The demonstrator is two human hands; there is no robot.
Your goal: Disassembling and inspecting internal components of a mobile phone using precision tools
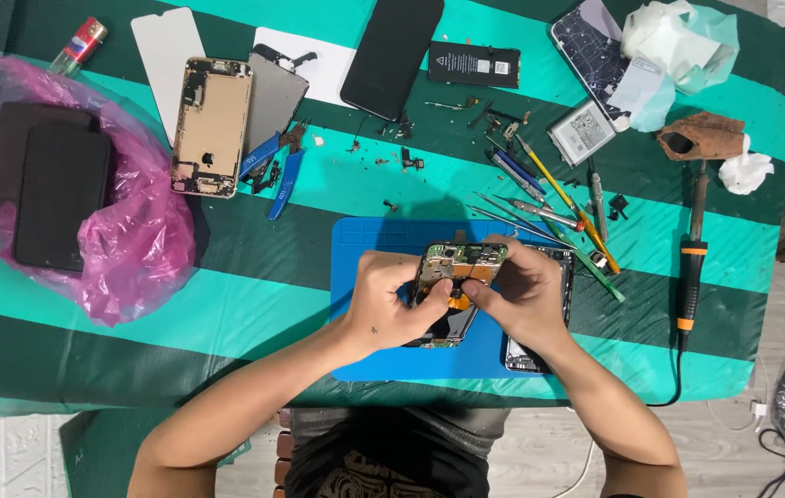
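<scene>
An opened phone body [460,265], its circuit board and camera showing, is held above the blue work mat [365,242]. My left hand [388,300] grips its left side, thumb across the middle. My right hand [522,290] holds the right side with fingertips pinching at a small orange part in the phone's centre. Under my right hand a second phone frame [526,355] lies on the mat, mostly hidden.
Screwdrivers and tweezers [549,198] lie just behind the mat, a soldering iron [692,249] to the right. A gold phone housing [213,124], blue pry tools [284,180], batteries [474,65] and screens sit at the back. A pink bag [134,231] holding dark phones lies left.
</scene>
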